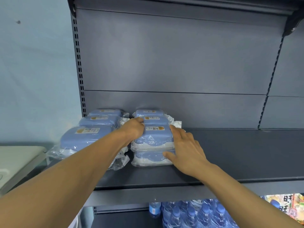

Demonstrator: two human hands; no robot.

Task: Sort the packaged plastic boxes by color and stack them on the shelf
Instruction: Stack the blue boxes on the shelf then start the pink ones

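A: Nearest us, under the shelf (230, 162), we see shrink-wrapped water bottles (194, 214). Not our concern.

B: Right. On the shelf, toward its front edge and left of middle, we have a stack of two blue boxes (153, 145) in clear wrap. Our right hand (185, 148) lies flat against its right side, fingers (176, 131) straight, thumb on the lower box; it grips nothing.

A: And our left hand (134, 129) is on the top box's left rear corner, fingers curled over the lid edge. We judge that both hands are squaring the top box over the lower one so the slick wrap doesn't let it slide.

B: Left of it, by the shelf's left end, sits another blue box (82, 137) at the front edge.

A: Behind both, more blue boxes (148, 113) run back toward the rear panel, two rows, all one colour, which fits sorting by colour.
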